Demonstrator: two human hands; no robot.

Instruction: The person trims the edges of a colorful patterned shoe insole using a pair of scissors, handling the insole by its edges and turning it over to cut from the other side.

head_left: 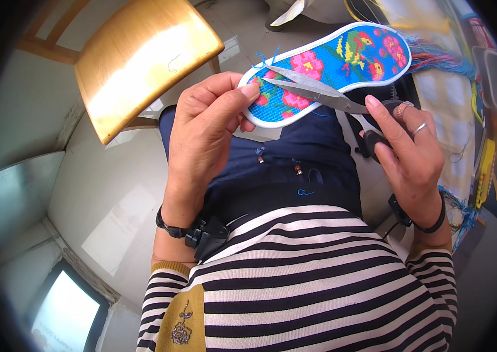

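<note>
Left hand (204, 114): we're pinching the floral insole (332, 61), 11 o'clock
Right hand (411, 146): curled round our scissors (337, 101), blades apart, 2 o'clock-ish

The scissors (333, 101) hide part of the insole (337, 66), upper centre. The upper-left chair (137, 64) is cut off by the top edge, the lower-left screen (67, 311) by the bottom.

To the right of the right fingers (391, 123), I see checked cloth (451, 141). Colourful threads (443, 57) lie on it.
</note>
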